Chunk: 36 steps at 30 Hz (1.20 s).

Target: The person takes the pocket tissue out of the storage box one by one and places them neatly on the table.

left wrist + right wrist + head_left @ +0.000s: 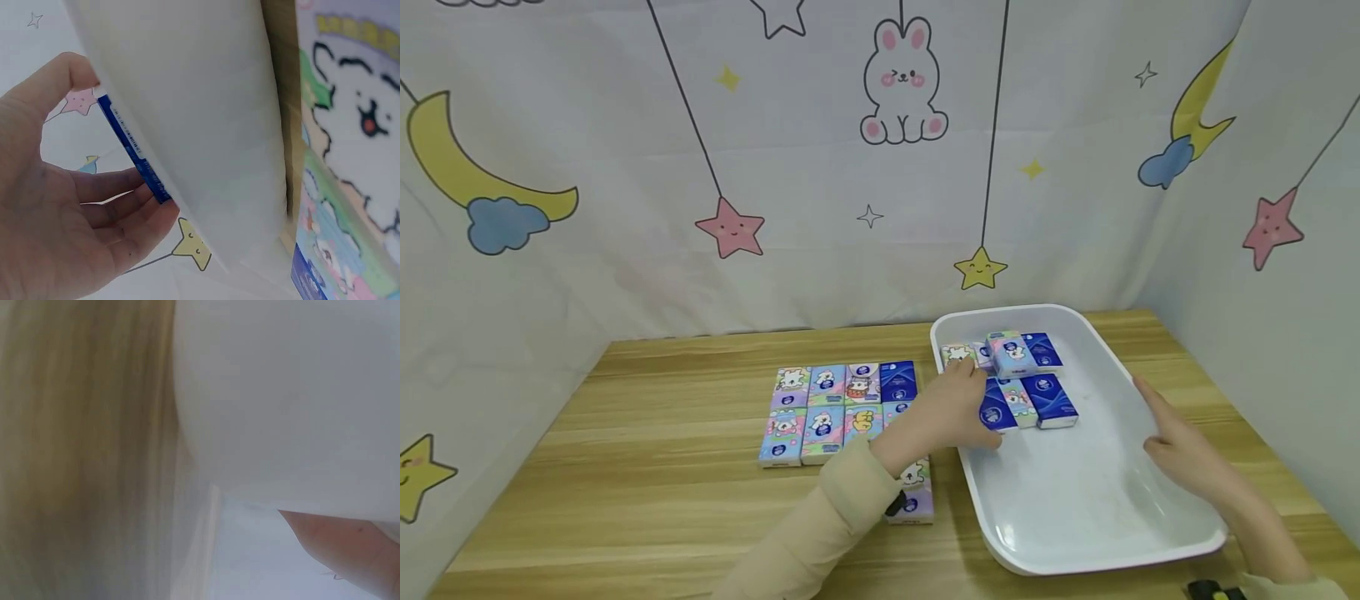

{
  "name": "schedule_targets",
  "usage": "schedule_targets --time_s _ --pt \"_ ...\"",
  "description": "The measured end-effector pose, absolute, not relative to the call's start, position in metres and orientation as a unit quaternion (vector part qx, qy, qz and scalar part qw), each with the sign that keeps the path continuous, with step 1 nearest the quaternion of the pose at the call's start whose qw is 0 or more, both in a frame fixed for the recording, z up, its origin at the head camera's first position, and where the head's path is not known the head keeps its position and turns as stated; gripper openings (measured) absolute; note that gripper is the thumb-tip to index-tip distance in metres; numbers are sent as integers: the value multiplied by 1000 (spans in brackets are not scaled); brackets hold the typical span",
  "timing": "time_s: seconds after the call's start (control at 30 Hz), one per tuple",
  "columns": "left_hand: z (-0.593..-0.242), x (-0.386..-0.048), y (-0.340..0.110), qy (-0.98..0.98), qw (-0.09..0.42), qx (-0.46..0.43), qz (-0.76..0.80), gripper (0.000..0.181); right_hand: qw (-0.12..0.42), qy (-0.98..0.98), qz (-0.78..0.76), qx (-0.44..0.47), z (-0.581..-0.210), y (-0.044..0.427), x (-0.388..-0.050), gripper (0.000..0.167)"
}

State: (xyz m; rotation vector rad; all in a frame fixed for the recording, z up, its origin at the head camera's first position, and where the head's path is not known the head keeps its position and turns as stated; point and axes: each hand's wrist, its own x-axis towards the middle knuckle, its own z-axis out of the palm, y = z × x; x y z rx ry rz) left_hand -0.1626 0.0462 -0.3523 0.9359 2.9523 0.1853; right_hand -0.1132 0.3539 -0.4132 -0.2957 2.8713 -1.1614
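Note:
In the head view, my left hand (951, 408) reaches over the left rim of the white tray (1097, 500). Its thumb and fingers span a blue tissue pack (997, 410) at the left of the tray's nearer row; the left wrist view shows the blue pack (132, 150) held between the thumb and fingertips, partly behind the tray wall. My right hand (1187, 454) grips the tray's right rim, thumb inside; the right wrist view shows only part of a finger (344, 547). Several blue and cartoon-printed tissue packs fill the tray's far left, one cartoon pack (1011, 354) lying on top of others.
Left of the tray, cartoon tissue packs (823, 429) and a blue one (898, 382) lie in two rows on the wooden table (647, 467). Another cartoon pack (912, 500) lies nearer, partly behind the left sleeve. A printed curtain (805, 150) hangs behind the table.

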Motion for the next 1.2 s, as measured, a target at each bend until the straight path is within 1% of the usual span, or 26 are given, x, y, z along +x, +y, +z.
schedule_targets --time_s 0.2,0.37,0.57,0.73,0.93,1.2 --pt "-342 -153 33 946 23 299 126 80 18 923 -373 -93 -413 356 -113 84" --pt "-333 -143 23 944 29 297 140 83 12 929 -358 -88 -412 356 -113 83" --pt "-333 -133 7 943 26 297 148 84 10 930 -356 -91 -412 356 -111 82" --pt "-334 -124 -10 943 20 293 156 86 25 928 -361 -85 -411 356 -112 82" --pt "-340 -114 -32 941 8 296 166 81 24 927 -364 -89 -411 355 -113 82" --pt "-354 -103 -58 944 6 278 179 83 30 924 -371 -86 -409 354 -113 83"
